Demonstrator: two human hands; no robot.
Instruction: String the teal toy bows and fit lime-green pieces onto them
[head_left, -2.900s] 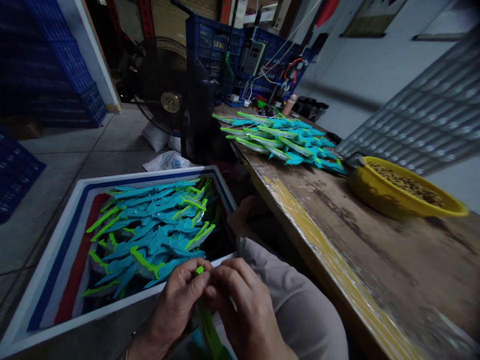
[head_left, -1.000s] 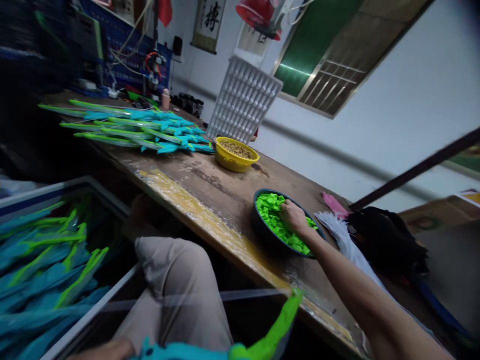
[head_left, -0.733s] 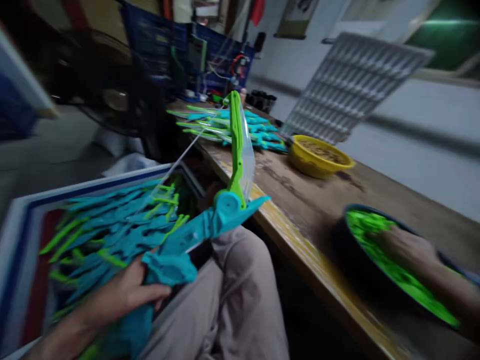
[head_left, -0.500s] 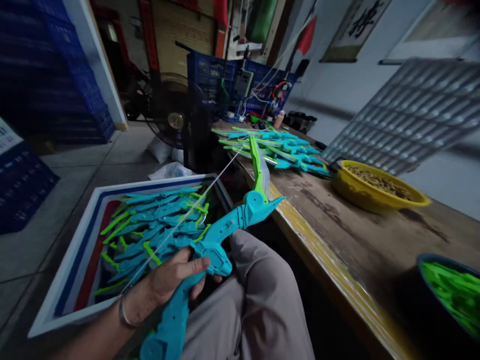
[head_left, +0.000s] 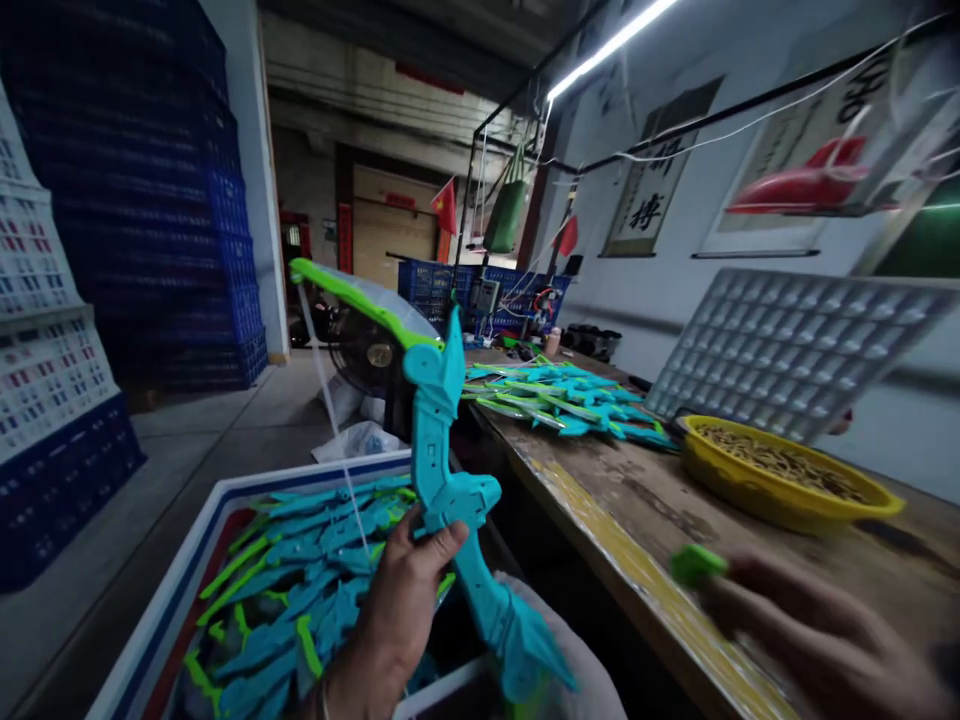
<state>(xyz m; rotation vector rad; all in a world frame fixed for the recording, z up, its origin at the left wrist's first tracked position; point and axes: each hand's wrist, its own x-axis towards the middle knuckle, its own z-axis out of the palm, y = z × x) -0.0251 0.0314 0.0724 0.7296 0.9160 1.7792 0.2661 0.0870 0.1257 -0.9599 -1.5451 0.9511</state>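
Note:
My left hand [head_left: 409, 590] is closed around the middle of a blue-green toy bow [head_left: 431, 450], held upright over my lap. Its upper limb carries a bright green arm with a clear strip, and a pale string hangs from the arm's tip. At the lower right, my right hand [head_left: 810, 630] is blurred, its fingertips pinching a small bright green plastic piece [head_left: 697, 566] above the table edge. Below and left of the bow, a white crate [head_left: 225, 490] holds many similar toy bows [head_left: 322, 560].
A wooden table [head_left: 637, 500] runs along my right. On it lie a pile of toy bows [head_left: 562, 395] and a yellow basin [head_left: 787, 500] of small brownish parts. A ridged grey panel [head_left: 795, 350] leans behind. Blue crates [head_left: 150, 200] stack at left; a fan [head_left: 375, 355] stands ahead.
My left hand has turned the bow more upright, its green arm now pointing left. My right hand has come into view with the green piece. The view has tilted up.

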